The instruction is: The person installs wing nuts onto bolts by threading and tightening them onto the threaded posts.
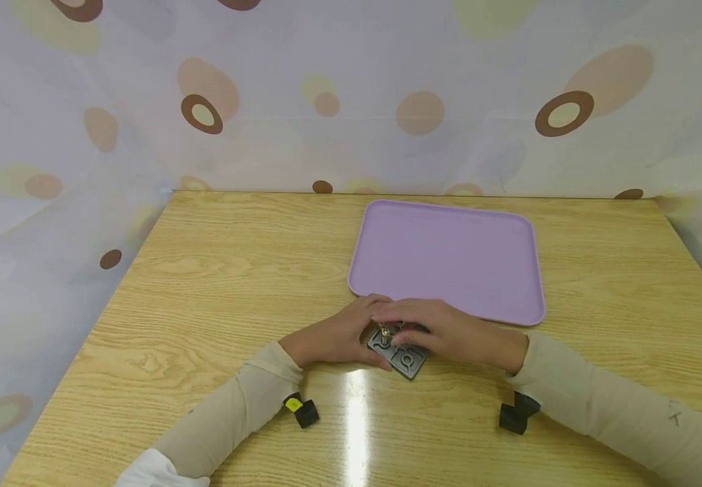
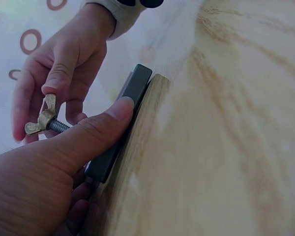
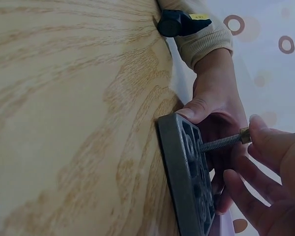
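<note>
Metal block [image 1: 397, 352] lies between my hands on the wood-grained surface [image 1: 229, 284], near side, roughly midway across. Set at an angle, one corner toward me, patterned face up; a raised ring shows on the near half, much of the far half covered by my fingers. Whether the whole underside touches the wood, I cannot tell.

My left hand [image 1: 339, 336]: curled round the left side of the block, thumb on the near edge, fingers toward the far side. My right hand [image 1: 448, 331]: arched over from the right, pinching the brass end of a wing screw [image 2: 46, 118]; the other fingers bend loosely beside it. Screw stands about upright over a ring on the left part of the block, threaded shank [image 3: 221, 143] reaching down to the face. How deep it sits, I cannot tell.

Lilac tray [image 1: 448, 260] lies just beyond my hands, a little to the right, slightly turned, near rim partly behind my fingers.

Beige sleeves [image 1: 606, 392] on both my forearms. Black device [image 1: 306, 413] at my left wrist, yellow label on it; another at my right. Spotted backdrop [image 1: 326, 149] rises behind the far edge. Bright streak of reflected light [image 1: 356, 433] on the wood, nearer me than the block.
</note>
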A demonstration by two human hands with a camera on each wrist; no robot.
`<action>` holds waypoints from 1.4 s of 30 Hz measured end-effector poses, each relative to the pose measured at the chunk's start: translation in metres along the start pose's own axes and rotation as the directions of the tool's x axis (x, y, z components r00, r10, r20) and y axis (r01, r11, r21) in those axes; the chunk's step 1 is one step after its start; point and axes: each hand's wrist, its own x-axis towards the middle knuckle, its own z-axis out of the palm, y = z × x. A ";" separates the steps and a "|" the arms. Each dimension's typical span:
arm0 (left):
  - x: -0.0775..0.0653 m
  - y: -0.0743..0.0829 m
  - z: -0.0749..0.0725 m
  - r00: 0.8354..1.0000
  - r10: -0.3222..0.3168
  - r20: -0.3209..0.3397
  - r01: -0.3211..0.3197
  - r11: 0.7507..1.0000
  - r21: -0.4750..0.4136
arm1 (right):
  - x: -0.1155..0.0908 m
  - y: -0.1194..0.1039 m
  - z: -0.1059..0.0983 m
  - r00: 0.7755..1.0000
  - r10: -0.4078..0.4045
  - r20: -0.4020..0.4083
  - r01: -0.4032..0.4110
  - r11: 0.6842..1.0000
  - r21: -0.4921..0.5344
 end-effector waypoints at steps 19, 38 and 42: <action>0.000 0.001 -0.002 1.000 0.009 0.011 -0.009 1.000 0.028 | 0.001 -0.002 0.000 0.994 0.106 0.012 -0.106 0.994 -0.031; 0.000 0.003 -0.003 1.000 -0.005 0.015 0.004 1.000 0.022 | 0.004 -0.004 0.001 0.984 0.176 -0.021 -0.177 0.981 -0.078; 0.000 0.004 -0.002 1.000 -0.005 0.011 0.005 1.000 0.016 | 0.004 -0.004 0.000 0.983 0.179 -0.030 -0.181 0.979 -0.092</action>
